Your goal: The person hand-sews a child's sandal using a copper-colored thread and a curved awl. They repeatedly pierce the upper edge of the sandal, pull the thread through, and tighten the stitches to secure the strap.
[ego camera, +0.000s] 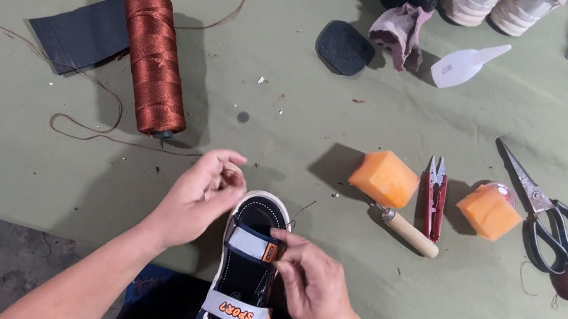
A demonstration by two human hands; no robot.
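A navy sandal (245,269) with grey straps, a rust-brown thread spool (155,63), 2 orange blocks (384,177), an olive-green table cover (308,109).

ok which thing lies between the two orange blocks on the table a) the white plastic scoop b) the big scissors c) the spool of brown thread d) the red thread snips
d, the red thread snips lie in the gap between the left orange block and the right orange block, while the big scissors sit further right.

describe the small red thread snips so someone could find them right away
On the green table, look right of the sandal. Between two orange blocks lie the red snips, tips pointing away. They are far smaller than the black-handled scissors further right.
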